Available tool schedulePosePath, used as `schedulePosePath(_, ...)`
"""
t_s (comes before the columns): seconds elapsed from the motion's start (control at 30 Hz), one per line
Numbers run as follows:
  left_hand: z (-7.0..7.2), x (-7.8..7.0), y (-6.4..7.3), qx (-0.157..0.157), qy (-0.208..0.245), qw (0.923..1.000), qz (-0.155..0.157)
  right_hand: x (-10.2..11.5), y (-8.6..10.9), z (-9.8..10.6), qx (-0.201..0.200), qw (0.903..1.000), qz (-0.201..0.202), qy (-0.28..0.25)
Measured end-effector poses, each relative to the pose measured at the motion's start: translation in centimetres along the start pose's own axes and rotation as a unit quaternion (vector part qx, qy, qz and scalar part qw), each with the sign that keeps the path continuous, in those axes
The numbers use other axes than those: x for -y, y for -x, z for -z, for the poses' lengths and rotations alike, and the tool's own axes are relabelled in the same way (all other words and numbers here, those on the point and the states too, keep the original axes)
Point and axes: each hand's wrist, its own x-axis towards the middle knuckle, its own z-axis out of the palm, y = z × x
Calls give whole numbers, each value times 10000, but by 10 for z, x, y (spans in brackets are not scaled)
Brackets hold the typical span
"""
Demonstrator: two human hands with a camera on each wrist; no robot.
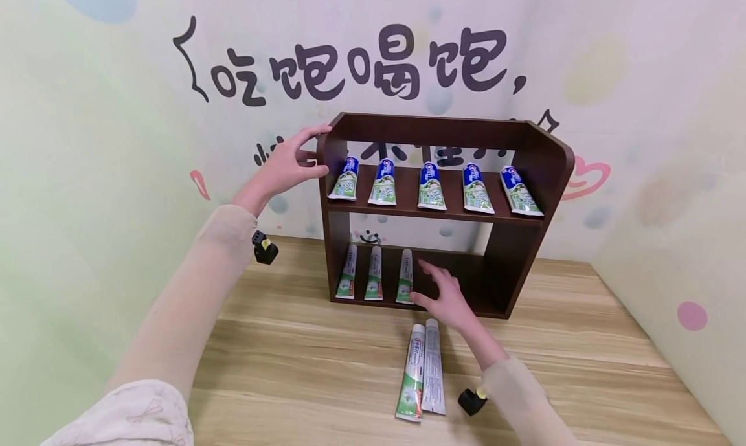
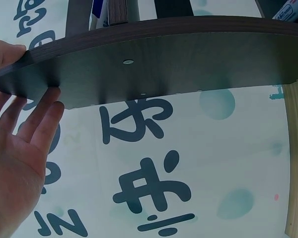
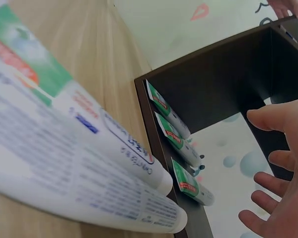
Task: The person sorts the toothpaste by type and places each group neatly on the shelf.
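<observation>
My left hand [image 1: 289, 164] holds the upper left side panel of a dark brown two-tier shelf [image 1: 434, 133]. In the left wrist view, its thumb lies on the panel's edge and fingers reach across the outer face. My right hand [image 1: 447, 295] is spread with nothing in it, just right of a green-and-white toothpaste tube [image 1: 405, 279] on the lower tier. Two similar tubes, a middle one [image 1: 374, 276] and a leftmost one [image 1: 348, 274], lean there too. On the table before the shelf lie a green-faced tube [image 1: 412, 375] and a tube with its printed back up [image 1: 434, 368].
Several blue-and-green toothpaste tubes [image 1: 431, 187] lean in a row on the upper tier. The shelf stands on a wood-grain table [image 1: 280, 342] against a patterned wall [image 1: 641, 77] with large lettering. Black wrist devices [image 1: 472, 402] are on both arms.
</observation>
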Motion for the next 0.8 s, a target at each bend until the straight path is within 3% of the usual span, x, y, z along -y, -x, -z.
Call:
schedulePosePath(0.23, 2, -18, 9, 69, -50, 10000, 41, 2, 22, 4, -8, 9999, 148, 0)
schedulePosePath(0.53, 1, 8, -3, -28, -44, 9999, -97, 3, 48, 3, 48, 9996, 220, 152)
schedulePosePath(0.8, 2, 10, -4, 7, -96, 9998, -160, 5, 67, 1, 2, 9996, 129, 260)
